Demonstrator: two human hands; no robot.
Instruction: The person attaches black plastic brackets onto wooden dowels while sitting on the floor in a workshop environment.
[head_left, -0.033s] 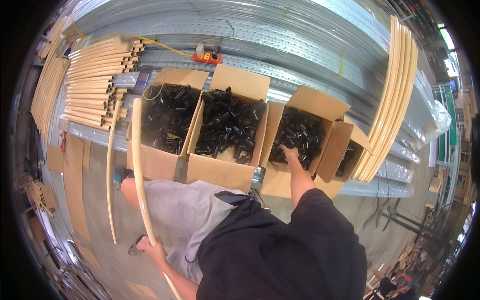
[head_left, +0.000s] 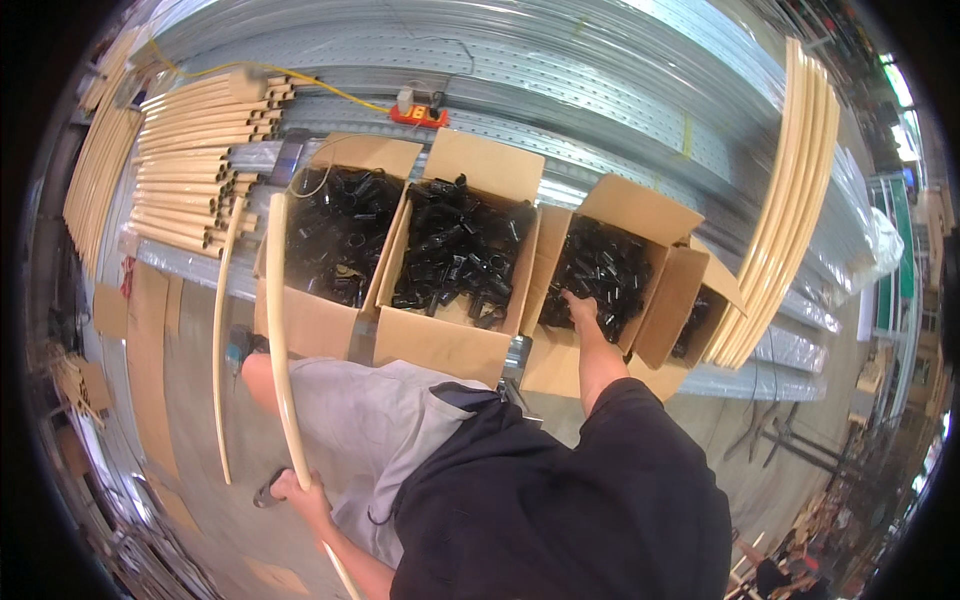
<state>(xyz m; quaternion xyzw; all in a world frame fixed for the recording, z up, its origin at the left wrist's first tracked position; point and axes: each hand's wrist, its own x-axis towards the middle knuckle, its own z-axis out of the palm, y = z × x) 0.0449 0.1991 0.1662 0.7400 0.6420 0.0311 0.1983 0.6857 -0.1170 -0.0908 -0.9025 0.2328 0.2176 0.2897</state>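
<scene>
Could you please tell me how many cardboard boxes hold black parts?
4: leftmost box, its right neighbour, third box with the right hand inside, partly hidden rightmost box; more may be hidden.

Wears a loose black T-shirt (head_left: 570,490), plain where visible, with a wide right sleeve (head_left: 628,398) that ends well back from the right fingers (head_left: 576,301). Pairs it with light grey shorts (head_left: 345,410), creased and roomy, to the right of the left fingers (head_left: 288,486); shows a black patch (head_left: 466,396) on them, farther right toward the waist. Has a dark sandal (head_left: 265,492) on, just beside those left fingers.
</scene>
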